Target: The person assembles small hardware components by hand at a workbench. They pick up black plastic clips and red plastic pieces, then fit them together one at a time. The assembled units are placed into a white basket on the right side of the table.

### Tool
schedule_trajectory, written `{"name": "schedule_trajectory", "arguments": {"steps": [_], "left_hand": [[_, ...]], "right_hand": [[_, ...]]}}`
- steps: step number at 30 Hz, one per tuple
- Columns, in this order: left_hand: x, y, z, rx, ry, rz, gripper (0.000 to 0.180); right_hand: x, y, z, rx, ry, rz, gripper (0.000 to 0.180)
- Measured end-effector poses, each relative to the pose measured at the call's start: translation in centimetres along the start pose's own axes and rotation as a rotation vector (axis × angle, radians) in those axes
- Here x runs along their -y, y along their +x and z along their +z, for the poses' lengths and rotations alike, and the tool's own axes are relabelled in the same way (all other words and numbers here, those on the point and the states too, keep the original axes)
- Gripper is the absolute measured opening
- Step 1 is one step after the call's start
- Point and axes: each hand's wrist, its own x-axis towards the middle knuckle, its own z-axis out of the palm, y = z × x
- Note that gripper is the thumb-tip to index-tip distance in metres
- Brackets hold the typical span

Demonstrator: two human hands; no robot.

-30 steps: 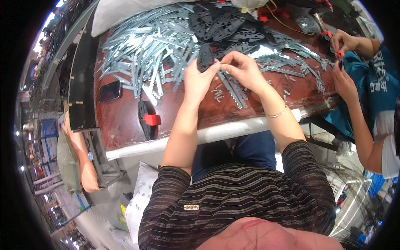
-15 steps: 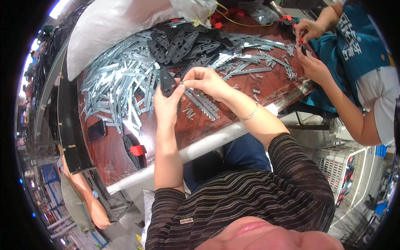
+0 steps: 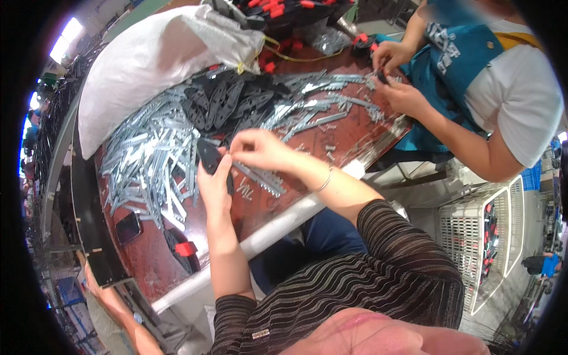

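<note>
My left hand (image 3: 214,182) grips a flat black plastic part (image 3: 208,155), long and tapered, above the tabletop. At its edge, close to my left thumb, the fingers of my right hand (image 3: 259,149) are pinched together. Whatever they hold is too small to make out. Just beyond lie a heap of similar black plastic pieces (image 3: 222,106) and a large pile of shiny toothed metal strips (image 3: 148,154). A few toothed strips (image 3: 260,179) lie under my right wrist, beside several small springs (image 3: 243,189).
A big white sack (image 3: 136,77) rests at the table's far left. Near the left edge are a phone (image 3: 128,228) and a black piece with a red block (image 3: 186,248). A co-worker's hands (image 3: 397,74) work at the right. A white plastic crate (image 3: 467,254) stands lower right.
The whole view has shifted, so the table sits lower and more to the left in the picture. My hands stay together at the black part; the right fingers remain pinched at its edge.
</note>
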Motion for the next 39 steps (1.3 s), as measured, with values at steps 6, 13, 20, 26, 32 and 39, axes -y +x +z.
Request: {"name": "schedule_trajectory", "arguments": {"steps": [6,13,20,26,32,39], "left_hand": [[0.1,0.2,0.3,0.031,-0.037,0.034,0.031],[0.0,0.2,0.0,0.07,-0.257,-0.006,0.035],[0.7,0.7,-0.3,0.053,-0.362,-0.05,0.026],[0.8,0.1,-0.6,0.117,-0.417,-0.047,0.026],[0.8,0.4,0.2,0.039,-0.293,-0.002,0.037],[1.6,0.9,0.2,0.083,-0.293,0.015,0.033]], "right_hand": [[1.4,-0.1,0.2,-0.002,0.038,-0.021,0.009],[0.9,0.2,0.2,-0.01,0.119,0.074,0.007],[1.4,0.0,0.5,-0.112,0.105,0.15,0.006],[1.1,-0.3,1.1,-0.063,0.081,0.158,0.005],[0.1,0.0,1.1,-0.149,-0.151,0.065,0.009],[0.0,0.1,0.2,-0.095,0.014,-0.002,0.007]]}}
